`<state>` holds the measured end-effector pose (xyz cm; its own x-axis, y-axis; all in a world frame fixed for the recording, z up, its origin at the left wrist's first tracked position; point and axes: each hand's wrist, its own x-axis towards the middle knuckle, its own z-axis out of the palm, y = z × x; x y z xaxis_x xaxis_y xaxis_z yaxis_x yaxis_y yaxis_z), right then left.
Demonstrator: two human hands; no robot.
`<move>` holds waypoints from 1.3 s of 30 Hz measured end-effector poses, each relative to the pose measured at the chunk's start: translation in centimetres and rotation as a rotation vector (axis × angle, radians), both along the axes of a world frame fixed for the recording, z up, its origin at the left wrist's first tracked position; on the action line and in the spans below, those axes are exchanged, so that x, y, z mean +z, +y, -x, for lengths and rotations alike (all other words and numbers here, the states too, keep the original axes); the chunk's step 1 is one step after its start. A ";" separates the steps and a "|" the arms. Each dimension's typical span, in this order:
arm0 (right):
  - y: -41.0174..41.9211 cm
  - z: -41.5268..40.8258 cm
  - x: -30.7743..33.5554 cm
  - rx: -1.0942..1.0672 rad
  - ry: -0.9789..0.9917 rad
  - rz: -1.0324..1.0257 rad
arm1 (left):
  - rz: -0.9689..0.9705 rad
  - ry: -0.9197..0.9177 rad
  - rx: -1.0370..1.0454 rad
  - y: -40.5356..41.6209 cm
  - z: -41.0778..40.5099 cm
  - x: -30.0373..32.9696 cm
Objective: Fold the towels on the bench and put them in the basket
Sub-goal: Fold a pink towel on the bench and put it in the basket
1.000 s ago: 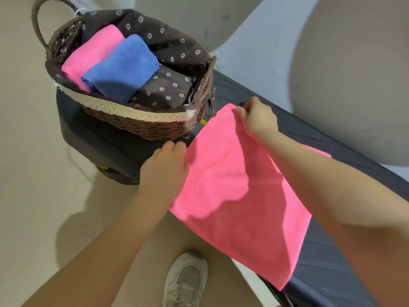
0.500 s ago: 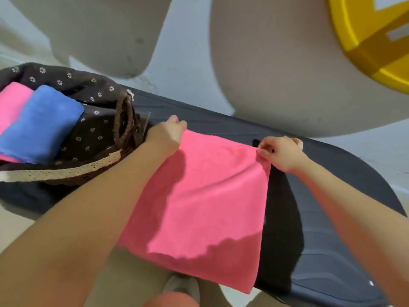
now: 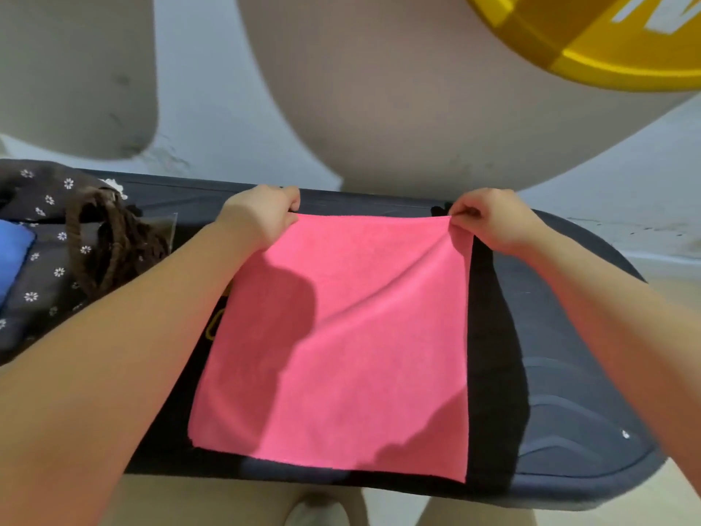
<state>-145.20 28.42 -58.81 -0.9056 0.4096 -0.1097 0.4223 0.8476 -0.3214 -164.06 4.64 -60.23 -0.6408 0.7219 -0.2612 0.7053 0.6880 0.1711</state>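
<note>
While left hand [image 3: 261,216] & right hand [image 3: 489,218] each pinch a far corner, soft square pink towel [image 3: 341,343] lies on smooth dark bench [image 3: 561,336].

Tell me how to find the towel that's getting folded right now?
Look at the long dark bench. Spread flat across its middle lies a pink towel, its far corners pinched by the left hand and the right hand. The blue towel sits folded in the basket at the left; this one is open and square.
</note>
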 end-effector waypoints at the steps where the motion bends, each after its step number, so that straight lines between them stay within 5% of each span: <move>1: 0.2 0.1 0.0 0.005 0.000 -0.021 | -0.004 0.015 0.004 0.3 0.2 -0.2; 7: 1.7 2.5 -0.4 -0.031 -0.001 -0.168 | -0.142 0.134 0.078 1.7 1.1 -0.1; 12: -0.1 1.0 -1.3 -0.228 0.075 -0.171 | -0.275 0.038 0.154 1.3 0.2 -1.4; 21: -4.9 -8.2 -1.8 -0.048 0.190 -0.087 | -0.400 -0.030 0.188 -5.7 -7.6 -1.8; 24: -5.5 -9.8 -1.7 -0.105 0.161 0.049 | -0.375 -0.031 0.337 -9.1 -10.0 -1.7; 30: -8.3 -13.2 -2.0 0.245 -0.004 0.174 | -0.067 0.015 0.533 -12.5 -13.5 -1.3; 33: -9.0 -13.2 -1.7 0.244 -0.051 0.229 | -0.006 -0.061 0.548 -12.1 -14.2 -0.5; 39: -10.8 -13.7 -0.7 0.380 -0.267 0.044 | 0.062 -0.163 0.482 -11.4 -14.9 0.7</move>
<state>-131.47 17.61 -59.52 -0.9283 0.0435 -0.3692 0.1569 0.9462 -0.2831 -149.12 -6.78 -59.56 -0.8443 0.3344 -0.4187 0.2732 0.9408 0.2006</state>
